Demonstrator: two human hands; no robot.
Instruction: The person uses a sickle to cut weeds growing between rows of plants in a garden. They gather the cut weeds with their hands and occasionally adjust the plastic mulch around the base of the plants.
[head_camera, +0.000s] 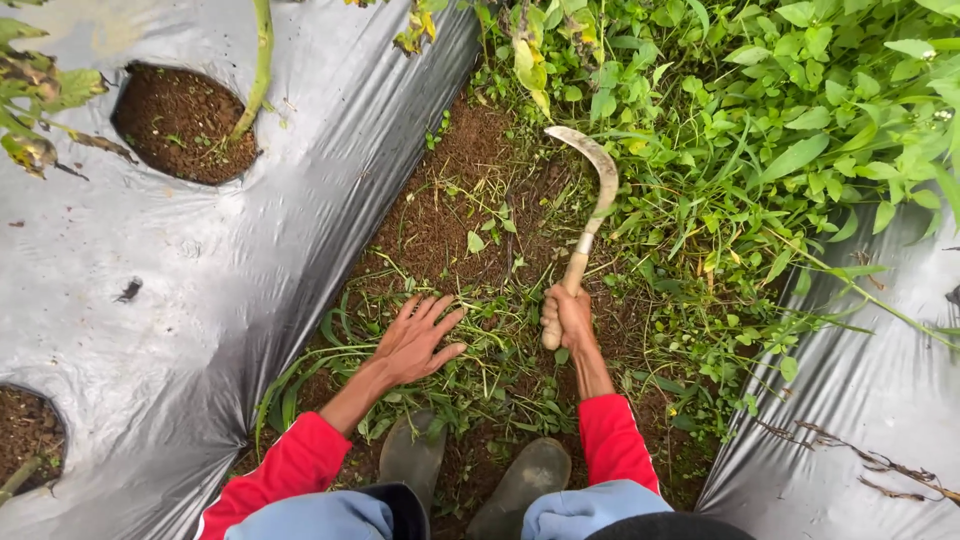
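Observation:
My right hand (568, 318) grips the pale wooden handle of a sickle (592, 205). Its curved blade points up and left, next to a thick patch of green weeds (760, 120). My left hand (418, 338) lies flat with fingers spread on a heap of cut grass and weeds (480, 360) in the soil furrow. Both arms wear red sleeves.
Silver-grey plastic mulch (200, 280) covers the raised bed on the left, with round planting holes (180, 125) showing soil and a plant stem. More mulch (850, 400) lies at the right. My two rubber boots (470, 470) stand in the furrow at the bottom.

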